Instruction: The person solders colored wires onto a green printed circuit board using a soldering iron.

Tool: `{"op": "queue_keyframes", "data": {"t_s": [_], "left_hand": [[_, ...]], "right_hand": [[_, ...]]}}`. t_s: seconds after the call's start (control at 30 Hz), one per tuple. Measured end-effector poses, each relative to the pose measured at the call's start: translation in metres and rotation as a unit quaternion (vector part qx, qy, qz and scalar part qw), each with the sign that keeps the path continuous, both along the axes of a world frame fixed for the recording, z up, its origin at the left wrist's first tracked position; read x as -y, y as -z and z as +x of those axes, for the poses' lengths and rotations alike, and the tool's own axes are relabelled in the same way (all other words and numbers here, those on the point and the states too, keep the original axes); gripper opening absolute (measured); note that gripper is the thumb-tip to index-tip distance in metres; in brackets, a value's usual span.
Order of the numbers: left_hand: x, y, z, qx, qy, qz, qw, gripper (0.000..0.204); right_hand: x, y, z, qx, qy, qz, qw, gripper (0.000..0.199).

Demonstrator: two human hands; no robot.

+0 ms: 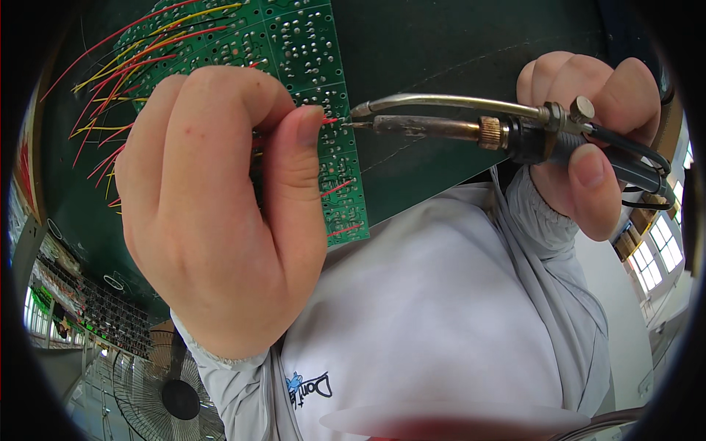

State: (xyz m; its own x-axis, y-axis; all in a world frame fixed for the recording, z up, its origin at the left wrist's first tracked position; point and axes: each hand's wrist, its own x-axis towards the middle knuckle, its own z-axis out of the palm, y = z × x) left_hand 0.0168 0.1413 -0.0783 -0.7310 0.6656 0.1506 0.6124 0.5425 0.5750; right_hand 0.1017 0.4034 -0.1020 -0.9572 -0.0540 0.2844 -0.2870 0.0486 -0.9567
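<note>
A green circuit board panel (pixel 303 51) with many solder joints lies on the dark green work surface. Over it, my left hand (pixel 213 184) pinches a thin red wire (pixel 331 120), whose end shows just past the thumb tip. My right hand (pixel 588 110) is wrapped round a soldering iron (pixel 426 127) with a curved metal solder feed tube (pixel 456 101) clamped along its top. The iron's tip meets the board, or hovers very close to it, right at the red wire's end. Part of the board is hidden under my left hand.
Red, yellow and black wires (pixel 110 92) fan out from the board's left side. Short red wires (pixel 342 231) stick up at its lower right. A black cable (pixel 632 143) trails from the iron. A standing fan (pixel 176 397) is at lower left, windows (pixel 654 257) at right.
</note>
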Motion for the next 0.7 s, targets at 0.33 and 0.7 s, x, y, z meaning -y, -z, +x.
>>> {"op": "queue_keyframes", "data": {"t_s": [0.33, 0.7], "left_hand": [[0.0027, 0.0002, -0.0035, 0.009, 0.002, 0.010, 1.000, 0.008], [0.0027, 0.0007, -0.0006, 0.017, -0.009, 0.021, 1.000, 0.009]], "right_hand": [[0.0007, -0.0032, -0.0024, 0.010, 0.001, 0.027, 1.000, 0.029], [-0.0010, -0.0024, -0.0013, 0.009, -0.015, 0.021, 1.000, 0.030]]}}
